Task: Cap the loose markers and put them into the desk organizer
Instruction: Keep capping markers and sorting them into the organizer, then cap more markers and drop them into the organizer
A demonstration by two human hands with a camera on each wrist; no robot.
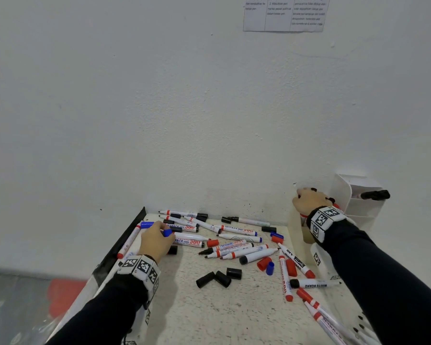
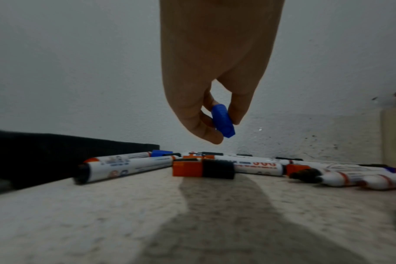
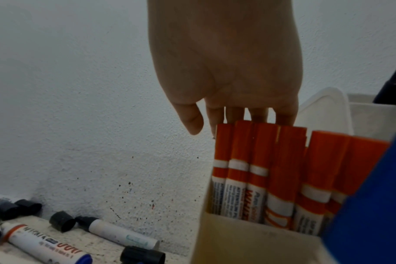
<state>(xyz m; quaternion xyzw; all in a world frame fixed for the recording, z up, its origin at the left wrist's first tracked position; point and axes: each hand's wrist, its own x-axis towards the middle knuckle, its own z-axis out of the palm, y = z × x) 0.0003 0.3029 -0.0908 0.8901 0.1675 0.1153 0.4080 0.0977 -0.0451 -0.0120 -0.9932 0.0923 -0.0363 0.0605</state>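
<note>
We see a blue cap (image 2: 223, 121) pinched in the left hand (image 1: 156, 239), tilted above the worktop (image 1: 209, 314). Just beyond that hand lie loose markers (image 1: 237, 252), white-barrelled, many uncapped, with black caps (image 1: 219, 277) (on their sides) nearer us. Below the right hand (image 1: 309, 200), red-capped markers (image 3: 260, 160) stand upright in the white organizer (image 1: 358, 205).

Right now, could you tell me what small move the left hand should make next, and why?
Probably carry the blue cap pinched in the left hand to an uncapped blue marker lying close by on the table; the right hand is at the organizer.
</note>
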